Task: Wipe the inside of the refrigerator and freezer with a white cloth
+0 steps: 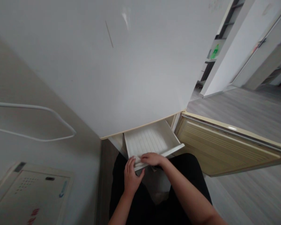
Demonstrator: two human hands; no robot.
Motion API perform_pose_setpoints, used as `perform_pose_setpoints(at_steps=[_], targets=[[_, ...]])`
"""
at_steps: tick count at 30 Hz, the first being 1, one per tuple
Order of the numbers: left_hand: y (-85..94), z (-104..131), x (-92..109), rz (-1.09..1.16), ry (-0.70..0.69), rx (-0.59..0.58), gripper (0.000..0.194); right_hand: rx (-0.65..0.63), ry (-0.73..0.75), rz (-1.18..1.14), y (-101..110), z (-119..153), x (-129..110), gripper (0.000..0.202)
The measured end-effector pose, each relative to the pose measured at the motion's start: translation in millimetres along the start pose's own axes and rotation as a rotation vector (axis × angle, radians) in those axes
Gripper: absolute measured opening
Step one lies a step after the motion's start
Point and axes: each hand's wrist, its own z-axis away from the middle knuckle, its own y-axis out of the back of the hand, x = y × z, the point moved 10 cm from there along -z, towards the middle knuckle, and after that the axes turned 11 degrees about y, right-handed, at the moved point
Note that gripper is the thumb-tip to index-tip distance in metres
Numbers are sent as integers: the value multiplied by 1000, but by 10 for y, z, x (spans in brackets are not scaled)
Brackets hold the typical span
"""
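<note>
A white drawer (pixel 152 137) with a ribbed floor is pulled out of the low opening of a white cabinet like a freezer (pixel 131 78). My left hand (pixel 131 176) grips the drawer's front left corner, fingers over the rim and thumb lower down in front. Just to its right, my right hand (pixel 152 158) bends over the front rim. Its fingers press on a small crumpled white piece, which looks like a cloth (pixel 137 159), lying on the rim between both hands. The fingers partly cover this piece.
The cabinet's yellowed door (pixel 224 147) stands open to the right, near my right knee (pixel 187 165). A white cable (pixel 49 109) hangs on the left wall, above a metal wall box (pixel 37 193). A green bottle (pixel 214 51) stands on a shelf behind.
</note>
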Motion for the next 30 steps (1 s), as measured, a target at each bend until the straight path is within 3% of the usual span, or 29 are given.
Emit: perform_pose_setpoints(at_steps=[1,3,5,7,10,13,17,20,25,30], targets=[[1,3,-26,27,5,11,68,-2,-8,43,-144,-139,-172,39],[5,12,-119,75,41,30,68,147,-136,176,-275,-277,-340,37],[14,20,-240,113,105,43,65,352,-145,248,-331,-253,-462,32],[14,21,-322,129,149,37,67,522,-52,264,-346,-96,-472,28],[-4,6,-319,128,128,-4,79,690,38,267,-221,329,-171,25],[-12,-7,-299,141,119,-38,84,816,-24,292,84,872,330,29],[-16,-14,-286,182,139,-55,84,883,-411,409,485,1574,990,34],[-8,-28,-264,187,150,-46,77,908,-545,435,625,1846,1169,40],[-1,-54,-253,184,157,-37,66,935,-572,450,531,1796,1099,43],[-35,-26,-338,245,202,-77,52,922,-523,450,102,1424,740,49]])
